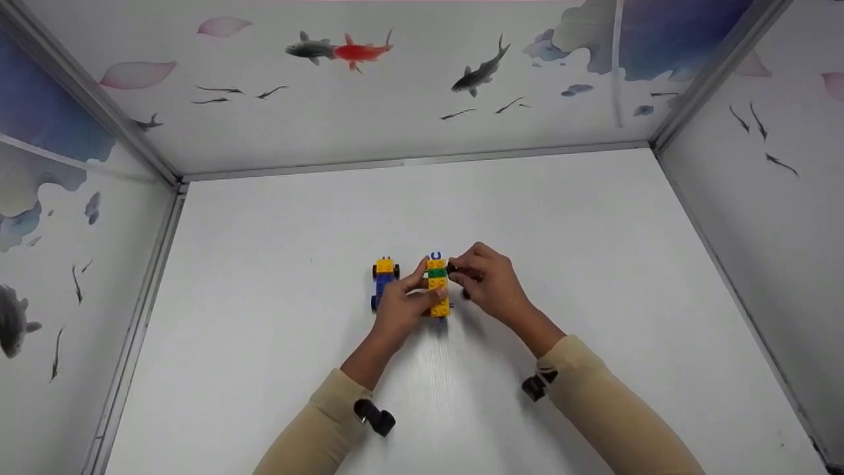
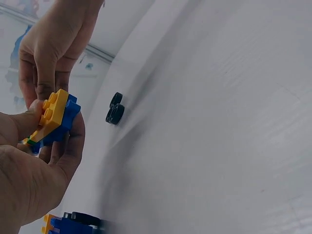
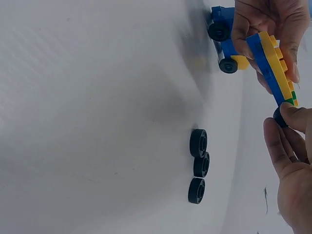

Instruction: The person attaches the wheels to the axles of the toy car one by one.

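Observation:
My left hand (image 1: 401, 309) grips a long block build (image 1: 438, 300), yellow with a green band on top and blue underneath, a blue hook at its far end. Between thumb and fingers, my right hand (image 1: 491, 280) pinches a small black wheel (image 3: 279, 117) against the side of the build near the green band. In the right wrist view the wheel is partly covered by the fingertips. The build is held above the table, its yellow studs facing up in the head view.
A blue and yellow block car (image 1: 384, 280) with black wheels stands just left of my left hand. Three loose black wheels (image 3: 198, 143) lie in a row on the white table (image 1: 264, 264), partly hidden under my right hand in the head view. Printed panels (image 1: 409, 119) enclose the table.

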{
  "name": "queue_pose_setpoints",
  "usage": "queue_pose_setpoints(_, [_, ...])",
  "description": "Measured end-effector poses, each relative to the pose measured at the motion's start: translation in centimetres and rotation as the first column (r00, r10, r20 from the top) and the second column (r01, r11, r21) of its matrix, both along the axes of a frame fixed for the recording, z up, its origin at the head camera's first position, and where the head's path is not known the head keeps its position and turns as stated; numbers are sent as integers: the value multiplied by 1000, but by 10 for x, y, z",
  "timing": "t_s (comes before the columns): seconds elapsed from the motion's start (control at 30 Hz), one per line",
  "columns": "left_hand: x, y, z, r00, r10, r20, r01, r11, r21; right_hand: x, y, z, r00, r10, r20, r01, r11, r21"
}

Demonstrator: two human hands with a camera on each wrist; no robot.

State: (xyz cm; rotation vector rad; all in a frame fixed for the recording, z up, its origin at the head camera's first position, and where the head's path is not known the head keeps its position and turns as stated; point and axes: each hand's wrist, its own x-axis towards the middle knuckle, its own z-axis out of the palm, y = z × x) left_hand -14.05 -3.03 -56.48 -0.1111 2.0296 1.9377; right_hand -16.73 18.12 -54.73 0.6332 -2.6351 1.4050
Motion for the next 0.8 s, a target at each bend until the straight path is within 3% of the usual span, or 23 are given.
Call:
queue_pose_setpoints(0.47, [2, -1, 5, 1000, -12, -18, 12, 999, 31, -1, 0, 1, 998, 47, -33, -47, 999, -6])
queue_pose_setpoints(0.8, [2, 4, 6, 1000, 22, -14, -22, 1000, 14, -2, 1, -1, 1000, 8, 11, -8, 1000, 4])
